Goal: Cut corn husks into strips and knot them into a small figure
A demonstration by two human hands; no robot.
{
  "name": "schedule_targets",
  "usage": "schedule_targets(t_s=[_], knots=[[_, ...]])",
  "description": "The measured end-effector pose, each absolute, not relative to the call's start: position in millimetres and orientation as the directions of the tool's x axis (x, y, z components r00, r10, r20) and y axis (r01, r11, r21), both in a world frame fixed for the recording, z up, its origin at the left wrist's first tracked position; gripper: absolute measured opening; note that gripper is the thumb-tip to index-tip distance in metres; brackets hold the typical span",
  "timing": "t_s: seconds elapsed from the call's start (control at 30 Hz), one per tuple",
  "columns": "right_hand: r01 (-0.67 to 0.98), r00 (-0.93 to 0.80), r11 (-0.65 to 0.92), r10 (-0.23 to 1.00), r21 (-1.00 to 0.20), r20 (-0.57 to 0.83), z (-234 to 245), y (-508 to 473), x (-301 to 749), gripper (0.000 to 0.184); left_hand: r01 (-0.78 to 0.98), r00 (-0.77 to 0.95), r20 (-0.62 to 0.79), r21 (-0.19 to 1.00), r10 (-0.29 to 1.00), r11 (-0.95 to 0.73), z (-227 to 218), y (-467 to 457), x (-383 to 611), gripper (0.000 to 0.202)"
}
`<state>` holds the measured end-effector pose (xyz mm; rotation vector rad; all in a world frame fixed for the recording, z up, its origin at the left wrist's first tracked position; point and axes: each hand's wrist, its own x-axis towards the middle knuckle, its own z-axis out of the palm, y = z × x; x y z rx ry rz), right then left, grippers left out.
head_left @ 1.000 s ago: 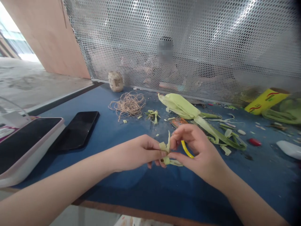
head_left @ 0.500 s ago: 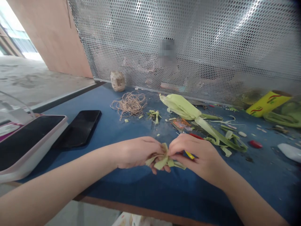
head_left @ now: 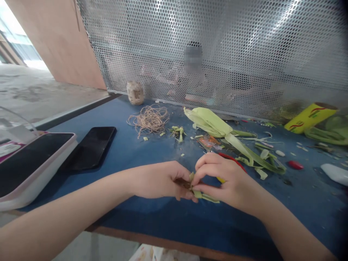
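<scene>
My left hand [head_left: 165, 180] is closed around a small bundle of green leaf strips [head_left: 199, 195], which look like corn husk, with a brownish part at the fingers. Pinched at the bundle's near end are the thumb and fingertips of my right hand [head_left: 225, 177]. Both hands meet just above the blue tabletop, and most of the bundle is hidden by the fingers. Partly behind my right hand lie scissors with red and yellow handles [head_left: 234, 159]. Farther back rests a green corn husk [head_left: 209, 121], and left of it sits a small tied husk piece [head_left: 178, 133].
Tangled brown twine [head_left: 149, 120] and a wrapped roll [head_left: 135, 93] lie at the back left. A black phone [head_left: 95, 146] and a pale-rimmed device [head_left: 35, 163] are at left. A yellow tube [head_left: 310, 117], a red piece [head_left: 295, 165] and a white object [head_left: 334, 174] lie right. Perforated metal [head_left: 163, 43] stands behind.
The spread leaf strips at my left hand have been drawn in and now show less. My left fingers have closed further over the bundle, and my right hand has shifted slightly.
</scene>
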<state>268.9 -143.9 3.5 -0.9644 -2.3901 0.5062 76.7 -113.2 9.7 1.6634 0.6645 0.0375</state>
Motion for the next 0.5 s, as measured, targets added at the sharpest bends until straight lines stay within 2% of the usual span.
schedule_targets(t_s=[0.1,0.2,0.27,0.37,0.5], knots=[[0.531,-0.591,0.640,0.749,-0.555,0.300,4,-146,268,0.007,0.371,0.833,-0.302,0.927,0.464,-0.062,4,-113,77,0.015],[0.555,-0.551,0.585,0.791,-0.591,0.266,6,-149,266,0.020,0.307,0.842,-0.258,0.951,0.474,-0.027,1,-114,77,0.013],[0.559,-0.532,0.585,0.797,-0.588,0.286,8,-151,264,0.022,0.293,0.834,-0.248,0.956,0.493,-0.015,0,-115,77,0.013],[0.590,-0.562,0.661,0.748,-0.463,0.351,14,-153,260,0.005,0.320,0.805,-0.231,0.945,0.546,-0.073,2,-116,78,0.014],[0.658,-0.635,0.717,0.692,-0.229,0.344,19,-155,255,0.013,0.390,0.774,-0.161,0.883,0.613,-0.260,5,-117,77,0.022]])
